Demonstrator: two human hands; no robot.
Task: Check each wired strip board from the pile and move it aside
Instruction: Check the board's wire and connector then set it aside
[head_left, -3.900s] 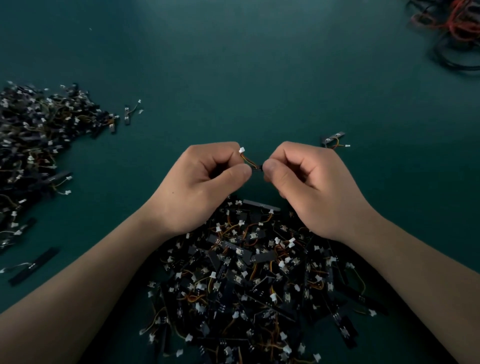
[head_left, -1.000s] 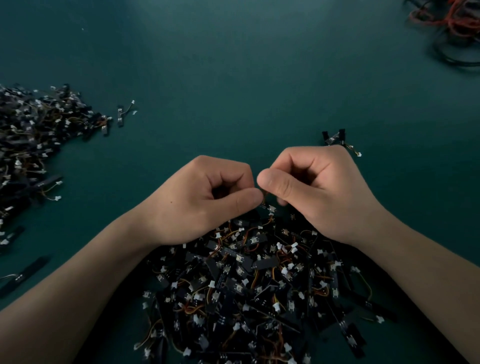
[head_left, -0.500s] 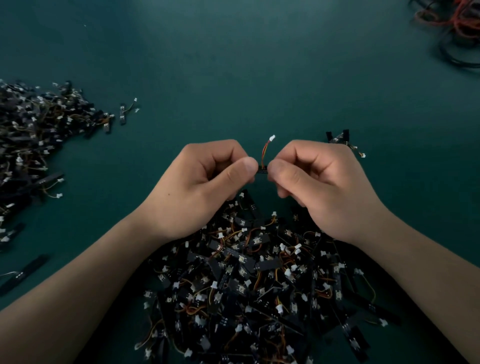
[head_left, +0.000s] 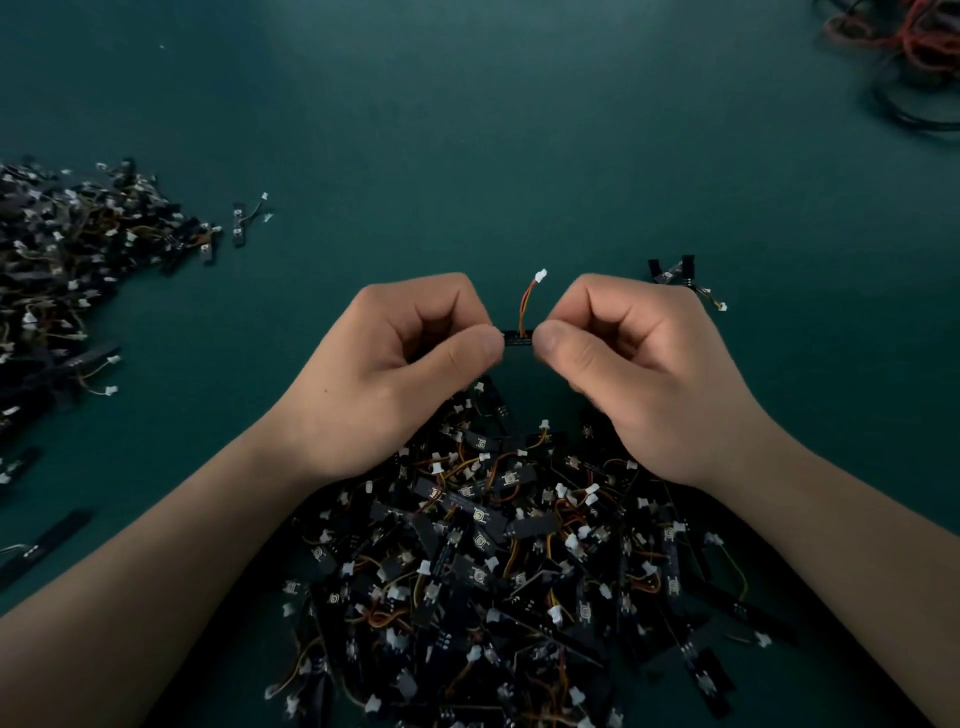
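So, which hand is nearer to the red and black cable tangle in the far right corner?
Right. The right hand sits nearer the person and left of the cable tangle; the left hand is even farther left, across the strip board that both pinch.

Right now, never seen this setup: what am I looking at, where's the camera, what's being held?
No machine here: a person works with bare hands. Every picture comes from a camera worn on the head, looking forward and down. The left hand and right hand each pinch one end of a black strip board; its orange and red wire stands up, ending in a white plug. Below the hands lies a pile of the same boards on a green table. A second pile lies at the left, a few loose boards beyond the right hand, and a tangle of red and black cables at the far right corner.
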